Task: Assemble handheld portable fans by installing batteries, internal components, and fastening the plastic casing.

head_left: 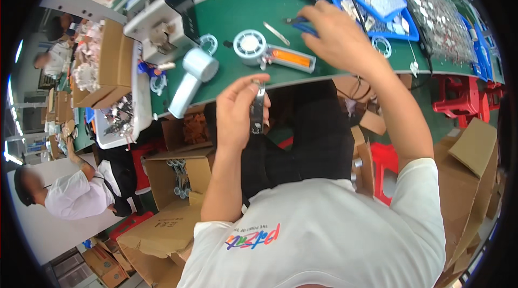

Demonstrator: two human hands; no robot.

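Note:
My left hand is closed around a small, narrow black part with shiny spots, held upright just off the table's near edge. Over the table, my right hand has its fingers around the blue handles of a pair of small pliers, whose jaws point left. Between the hands lies a pale blue handheld fan housing, its handle showing an orange strip. To its left is another pale housing with a round head. A thin white strip rests beyond the orange one.
A grey-and-black machine stands on the green table, near a white bin of small parts. Blue trays and a bagged heap of parts fill the right. Cartons flank my legs; a person is at left.

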